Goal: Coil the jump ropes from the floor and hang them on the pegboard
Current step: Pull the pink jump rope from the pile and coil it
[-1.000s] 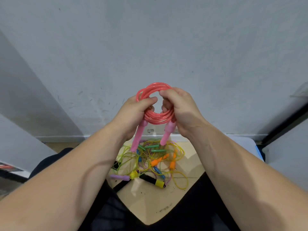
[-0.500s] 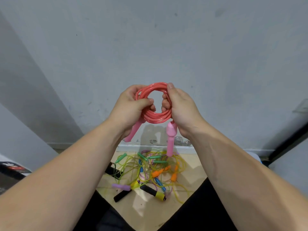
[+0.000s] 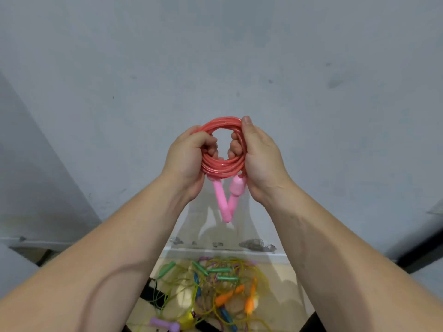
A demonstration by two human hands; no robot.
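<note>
The left hand (image 3: 189, 159) and right hand (image 3: 261, 159) each grip one side of the red rope coil (image 3: 223, 167), held up above the floor pile (image 3: 215, 283); slackening either grip could let the loops spring apart.

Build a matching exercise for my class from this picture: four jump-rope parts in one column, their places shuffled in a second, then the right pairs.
Column 1
1. red coil
2. pink handles
3. green handles
4. purple handle

Column 2
A. on the floor, at the pile near left edge
B. gripped by the left hand and right hand
C. dangling under the coil
D. at the pile's far side, by the wall

Pairs: 1-B, 2-C, 3-D, 4-A
</note>
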